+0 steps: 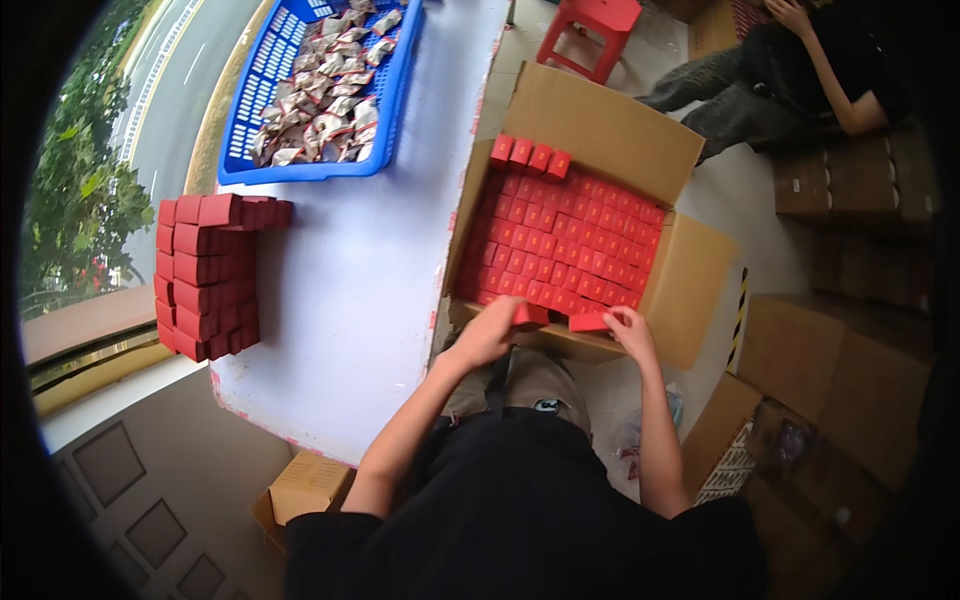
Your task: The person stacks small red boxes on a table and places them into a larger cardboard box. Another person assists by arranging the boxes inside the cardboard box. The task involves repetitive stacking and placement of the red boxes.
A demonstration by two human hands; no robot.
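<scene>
A: What do you have on your end of the feed?

B: From here I look down on an open carton [600, 120], flaps spread, packed with rows of red boxes [570, 240]

A: And the hands?

B: The left hand [487, 332] is at the carton's near side, its fingers closed on a red box [532, 315]. The right hand [632, 335] is at the near side too, farther right, pinching the outer end of another box [588, 323]. I see a dark gap between those 2, so they sit apart

A: Are they resting on anything?

B: I cannot tell from this angle

A: Does anything stick up in there?

B: Yes, at the carton's far left corner I count 4 boxes [530, 158] standing above the rows, side by side

A: What lies around it?

B: Just left of the carton I have a white table [340, 290]. Well left of the carton, on that table, stands a red stack [200, 270]; left of the carton and farther off is a blue basket [300, 173] holding wrapped packets [330, 95]. Past the carton's far flap I see a red stool [590, 25], and beyond the carton to the right, a co-worker [745, 95] in dark clothes. Right of the carton, brown cases [800, 350] are piled
</scene>
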